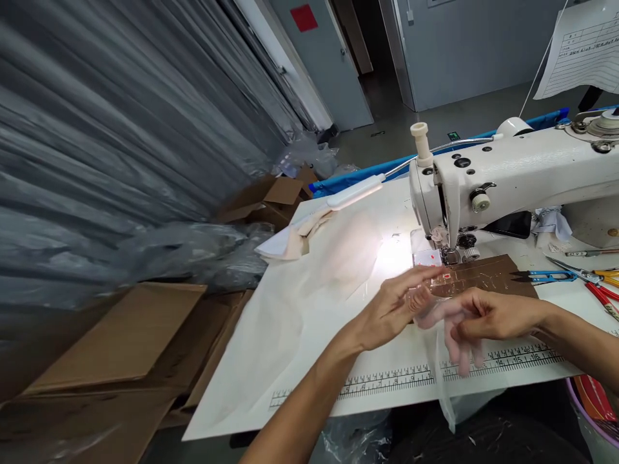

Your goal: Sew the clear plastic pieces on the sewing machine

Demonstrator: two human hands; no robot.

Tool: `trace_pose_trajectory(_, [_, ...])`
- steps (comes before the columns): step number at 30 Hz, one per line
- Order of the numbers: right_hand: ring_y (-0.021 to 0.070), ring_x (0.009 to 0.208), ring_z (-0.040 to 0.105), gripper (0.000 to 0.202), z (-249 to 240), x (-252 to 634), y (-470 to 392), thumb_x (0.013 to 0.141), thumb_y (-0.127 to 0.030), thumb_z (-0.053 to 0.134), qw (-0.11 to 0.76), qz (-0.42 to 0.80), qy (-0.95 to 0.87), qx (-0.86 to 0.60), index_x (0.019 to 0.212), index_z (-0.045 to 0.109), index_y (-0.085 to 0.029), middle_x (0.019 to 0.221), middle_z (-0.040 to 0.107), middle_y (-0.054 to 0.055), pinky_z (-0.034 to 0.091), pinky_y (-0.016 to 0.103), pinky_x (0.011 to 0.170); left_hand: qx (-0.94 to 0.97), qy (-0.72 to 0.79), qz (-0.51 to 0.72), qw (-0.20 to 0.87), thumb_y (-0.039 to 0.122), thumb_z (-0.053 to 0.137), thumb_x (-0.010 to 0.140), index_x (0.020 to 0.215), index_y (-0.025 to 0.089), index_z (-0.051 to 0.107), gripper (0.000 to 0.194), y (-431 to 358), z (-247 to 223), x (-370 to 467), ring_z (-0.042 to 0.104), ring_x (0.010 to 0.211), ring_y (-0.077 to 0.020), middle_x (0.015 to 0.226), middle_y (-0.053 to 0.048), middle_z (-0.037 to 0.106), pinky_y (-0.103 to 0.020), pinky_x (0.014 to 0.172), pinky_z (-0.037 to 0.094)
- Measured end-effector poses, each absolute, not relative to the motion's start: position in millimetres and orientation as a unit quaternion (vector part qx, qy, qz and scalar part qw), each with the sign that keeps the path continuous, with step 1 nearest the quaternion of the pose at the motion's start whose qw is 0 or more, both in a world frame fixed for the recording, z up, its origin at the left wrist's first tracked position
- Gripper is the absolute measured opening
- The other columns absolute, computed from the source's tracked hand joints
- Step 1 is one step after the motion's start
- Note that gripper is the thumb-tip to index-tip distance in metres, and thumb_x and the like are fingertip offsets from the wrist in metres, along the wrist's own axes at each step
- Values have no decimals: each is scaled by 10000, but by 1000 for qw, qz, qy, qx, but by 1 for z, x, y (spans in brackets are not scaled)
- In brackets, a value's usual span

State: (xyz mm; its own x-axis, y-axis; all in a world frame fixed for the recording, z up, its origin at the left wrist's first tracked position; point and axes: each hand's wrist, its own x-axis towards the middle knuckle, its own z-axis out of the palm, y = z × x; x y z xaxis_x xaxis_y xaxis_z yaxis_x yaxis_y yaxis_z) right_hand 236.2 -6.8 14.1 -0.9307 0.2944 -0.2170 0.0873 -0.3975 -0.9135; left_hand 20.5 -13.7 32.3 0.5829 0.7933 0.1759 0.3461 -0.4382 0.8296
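In the head view, my left hand (pixel 391 309) reaches over the table beside the sewing machine's presser foot (pixel 451 256). Its index finger is stretched out towards the foot, with the thumb apart from it. Closer to the front edge, my right hand (pixel 488 316) has bent fingers around a thin, sheer white fabric (pixel 441 380). Several of these fingers show through the cloth, which hangs past the ruler strip and over the table edge. Beneath the hands lies a brown plate (pixel 498 267) with strips of clear tape. Exactly where the fingertips meet the fabric is blurred.
The white sewing machine (pixel 522 161) stands at the right. Blue thread snips (pixel 551 276) and red-handled scissors (pixel 594 283) lie right of my hands. More sheer fabric (pixel 275 328) spreads leftward beneath a lit lamp (pixel 355 192). Cardboard boxes (pixel 116 328) stand beyond the left edge.
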Motion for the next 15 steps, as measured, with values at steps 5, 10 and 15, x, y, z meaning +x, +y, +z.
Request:
trace_pose_trajectory(5, [91, 564, 644, 288, 19, 252, -2, 916, -183, 481, 40, 783, -594, -180, 1161, 632, -194, 776, 682, -13, 471, 193, 503, 789, 346, 185, 473, 566, 415, 983, 1280, 220, 581, 485, -21, 16, 20, 686, 732, -171, 809, -45, 708, -259, 592, 565])
trace_pose_trajectory(10, [116, 571, 609, 317, 4, 256, 12, 900, -191, 495, 122, 541, -747, -366, 1174, 651, -164, 751, 695, 19, 458, 220, 510, 797, 480, 165, 328, 439, 505, 967, 1195, 186, 596, 353, -8, 19, -1, 528, 483, -98, 604, 40, 600, -201, 433, 393])
trace_pose_trajectory(15, [182, 694, 632, 230, -4, 253, 22, 869, -191, 515, 182, 246, -805, -509, 1000, 704, -179, 891, 716, 75, 446, 277, 599, 843, 514, 156, 34, 369, 542, 945, 1146, 192, 619, 279, 13, 16, -15, 638, 775, -187, 994, -70, 675, -280, 608, 478])
